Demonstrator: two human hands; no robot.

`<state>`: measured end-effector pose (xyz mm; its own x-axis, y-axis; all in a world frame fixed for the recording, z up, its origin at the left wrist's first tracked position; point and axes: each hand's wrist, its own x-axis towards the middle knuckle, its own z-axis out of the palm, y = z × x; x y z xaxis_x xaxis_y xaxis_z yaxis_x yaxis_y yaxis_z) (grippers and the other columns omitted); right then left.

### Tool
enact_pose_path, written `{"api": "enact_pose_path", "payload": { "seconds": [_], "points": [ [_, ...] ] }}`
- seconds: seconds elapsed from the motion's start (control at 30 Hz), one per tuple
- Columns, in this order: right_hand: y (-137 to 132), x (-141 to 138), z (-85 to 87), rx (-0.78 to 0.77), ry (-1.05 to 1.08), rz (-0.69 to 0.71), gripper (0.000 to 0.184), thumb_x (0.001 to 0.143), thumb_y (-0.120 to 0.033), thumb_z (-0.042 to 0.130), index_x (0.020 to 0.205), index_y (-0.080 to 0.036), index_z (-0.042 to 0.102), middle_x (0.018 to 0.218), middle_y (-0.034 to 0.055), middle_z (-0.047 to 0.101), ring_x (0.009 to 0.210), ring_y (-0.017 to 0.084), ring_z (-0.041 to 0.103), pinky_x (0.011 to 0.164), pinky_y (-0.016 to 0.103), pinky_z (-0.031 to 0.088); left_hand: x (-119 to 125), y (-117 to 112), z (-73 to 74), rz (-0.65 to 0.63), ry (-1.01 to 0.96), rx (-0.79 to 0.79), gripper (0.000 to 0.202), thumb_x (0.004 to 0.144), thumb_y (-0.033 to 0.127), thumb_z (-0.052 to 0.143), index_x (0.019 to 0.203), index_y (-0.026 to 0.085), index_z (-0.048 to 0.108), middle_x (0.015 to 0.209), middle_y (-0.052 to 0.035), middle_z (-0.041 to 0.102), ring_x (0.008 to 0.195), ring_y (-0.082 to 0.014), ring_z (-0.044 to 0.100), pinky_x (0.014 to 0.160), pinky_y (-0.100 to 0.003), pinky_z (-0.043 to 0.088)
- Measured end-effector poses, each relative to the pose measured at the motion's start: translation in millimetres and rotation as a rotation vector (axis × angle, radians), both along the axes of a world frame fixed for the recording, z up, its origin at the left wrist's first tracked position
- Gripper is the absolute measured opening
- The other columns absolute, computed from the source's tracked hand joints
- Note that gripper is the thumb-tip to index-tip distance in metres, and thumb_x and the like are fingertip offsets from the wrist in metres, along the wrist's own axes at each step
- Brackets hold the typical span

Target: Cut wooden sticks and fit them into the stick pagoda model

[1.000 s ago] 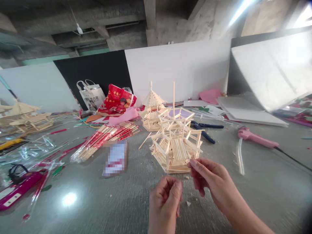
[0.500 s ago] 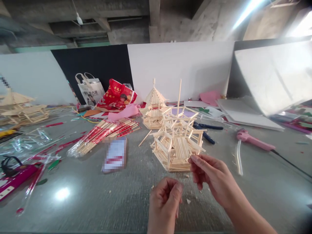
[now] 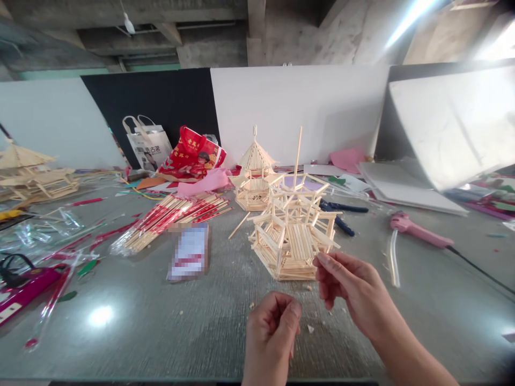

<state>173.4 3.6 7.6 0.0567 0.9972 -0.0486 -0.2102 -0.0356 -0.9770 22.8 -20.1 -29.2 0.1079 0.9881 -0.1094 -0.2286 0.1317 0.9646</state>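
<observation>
A half-built pavilion model of pale wooden sticks (image 3: 300,241) stands in front of me on the table, one long stick rising from its top. My right hand (image 3: 348,284) is at its near right side, thumb and forefinger pinched; anything between them is too small to make out. Nearer to me, my left hand (image 3: 273,327) is closed, thumb against the curled forefinger, and whatever it may hold is hidden. Behind the model stands a roofed stick pavilion (image 3: 257,161). Dark-handled pliers (image 3: 341,214) lie partly behind the model's right side.
A pink glue gun (image 3: 418,230) with a cable and a clear glue stick (image 3: 393,262) lie at right. Bundled sticks (image 3: 161,228) and a phone-like slab (image 3: 189,254) lie left. A magenta power strip (image 3: 28,289) is far left. Bags and white boards (image 3: 406,187) stand behind.
The view has shifted slightly, showing the table's near edge. Both hands keep almost the same pose and place, and the models have not moved on the table.
</observation>
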Motion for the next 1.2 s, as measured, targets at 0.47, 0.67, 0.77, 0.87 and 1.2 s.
{"api": "enact_pose_path", "payload": {
  "seconds": [0.47,0.67,0.77,0.87,1.2],
  "points": [
    [2.2,-0.4,-1.0,0.014,-0.034,-0.002,0.036,0.079,-0.046,0.062,0.076,-0.011,0.057,0.065,0.0026,0.053,0.048,0.01,0.051,0.039,0.019,0.043,0.2,-0.4,-2.5,0.006,0.029,0.034,0.037,0.074,0.049,0.062,0.064,0.013,0.055,0.049,0.0057,0.044,0.035,-0.002,0.028,0.034,-0.015,0.02],
    [4.3,0.1,-1.1,0.024,-0.059,-0.001,0.035,0.079,-0.046,0.062,0.077,-0.011,0.057,0.066,0.0025,0.053,0.049,0.01,0.052,0.039,0.02,0.044,-0.7,-1.7,-1.4,0.008,0.034,0.024,0.038,0.073,0.049,0.063,0.064,0.014,0.055,0.048,0.0054,0.044,0.035,-0.0022,0.029,0.034,-0.016,0.019],
    [4.5,-0.1,-0.1,0.025,-0.057,0.003,0.035,0.08,-0.045,0.062,0.077,-0.011,0.057,0.066,0.0027,0.053,0.049,0.01,0.052,0.039,0.02,0.044,-1.4,-1.8,-1.0,-0.001,0.036,0.027,0.038,0.072,0.051,0.063,0.065,0.014,0.056,0.048,0.0052,0.045,0.034,-0.0024,0.03,0.034,-0.016,0.019],
    [3.8,0.2,1.6,0.017,-0.049,0.011,0.035,0.079,-0.045,0.062,0.076,-0.011,0.057,0.065,0.0024,0.053,0.048,0.01,0.051,0.039,0.02,0.044,-2.0,-1.9,-0.7,-0.004,0.035,0.032,0.038,0.073,0.05,0.062,0.065,0.014,0.056,0.049,0.0054,0.044,0.035,-0.0023,0.03,0.034,-0.016,0.02],
    [5.2,3.0,2.0,-0.071,0.042,0.065,0.036,0.08,-0.046,0.062,0.083,-0.01,0.059,0.067,0.0036,0.055,0.049,0.013,0.055,0.04,0.023,0.045,-2.6,-2.3,-0.6,-0.012,0.029,0.043,0.037,0.074,0.049,0.062,0.065,0.014,0.055,0.049,0.0057,0.043,0.035,-0.0022,0.029,0.034,-0.016,0.02]
  ]
}}
